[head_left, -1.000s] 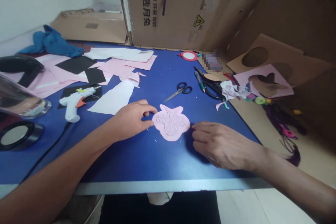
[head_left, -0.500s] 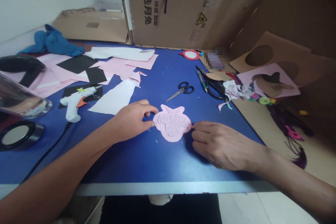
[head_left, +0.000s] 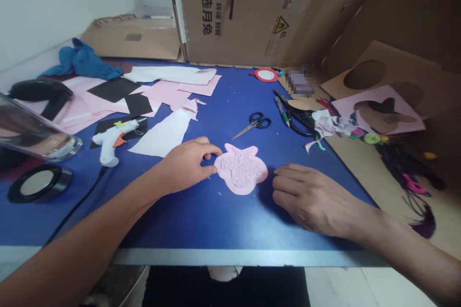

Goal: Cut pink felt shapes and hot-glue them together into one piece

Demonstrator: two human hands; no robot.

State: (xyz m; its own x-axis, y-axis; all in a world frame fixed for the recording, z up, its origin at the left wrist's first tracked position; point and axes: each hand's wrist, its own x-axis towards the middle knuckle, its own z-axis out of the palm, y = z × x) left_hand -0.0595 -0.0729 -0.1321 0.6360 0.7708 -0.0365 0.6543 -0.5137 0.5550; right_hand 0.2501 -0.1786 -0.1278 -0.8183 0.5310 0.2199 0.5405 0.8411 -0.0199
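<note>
A pink paper cutout (head_left: 241, 183) with a scalloped outline and two points at its top lies on the blue table (head_left: 201, 223). Dark lines and crumpled-looking ridges cover its middle. My left hand (head_left: 187, 165) grips its left edge between thumb and index finger. My right hand (head_left: 309, 196) is apart from it, just right of the cutout, with fingers curled in and nothing seen in them; its fingertips are partly hidden. Beyond the cutout rest small scissors (head_left: 256, 123) with black handles, their blades pointing toward the left.
At left are a white glue gun (head_left: 108, 146) with a black cord, a clear glass (head_left: 39, 129), a black roll (head_left: 39, 183) and scattered pink, white and black sheets. Pliers (head_left: 300, 122), a green pen (head_left: 281, 111) and paper scraps (head_left: 329, 122) lie right. Cardboard (head_left: 248, 43) stands behind.
My right hand has let go of the cutout's right edge and drawn slightly away to the right. My left hand keeps its hold. The whole view has shifted a little.
</note>
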